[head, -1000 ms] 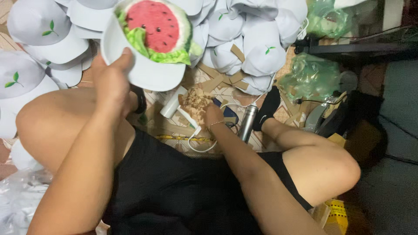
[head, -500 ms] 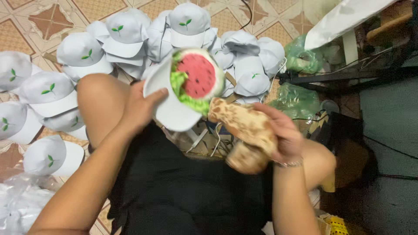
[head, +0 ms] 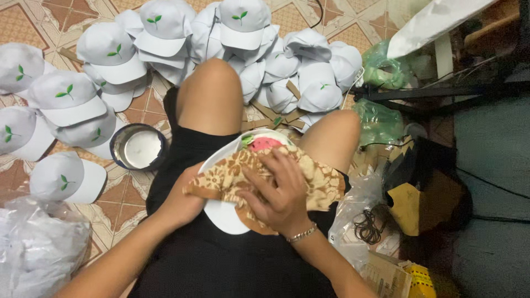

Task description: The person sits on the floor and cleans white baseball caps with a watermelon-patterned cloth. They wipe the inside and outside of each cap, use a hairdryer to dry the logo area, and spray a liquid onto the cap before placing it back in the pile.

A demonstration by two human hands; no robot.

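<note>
White fabric fills the lap of a person seated on a patterned tile floor, where a cap with a watermelon patch lies across the black shorts between two raised knees. Its long axis runs from lower left to upper right, brim toward the person's body and crown toward the knees, the red and green patch showing only at the far edge.

A brown floral cloth lies draped over most of the cap. The right hand presses down on that cloth with fingers spread flat, palm on the fabric rather than clenched around it; a thin bracelet circles the wrist. The left hand grips the cap's near left edge, thumb on top where the cloth overhangs.

Beyond the knees, a heap of white caps with green leaf emblems spreads across the floor, with more of them off to the left. A round metal tin stands open just beside the left thigh.

Green plastic bags sit at upper right, near a dark stand. A clear plastic bag lies by the right thigh, and another crumpled clear bag lies at lower left. A cardboard box with a yellow package touching it occupies the bottom right corner; their printing is too small to tell.
</note>
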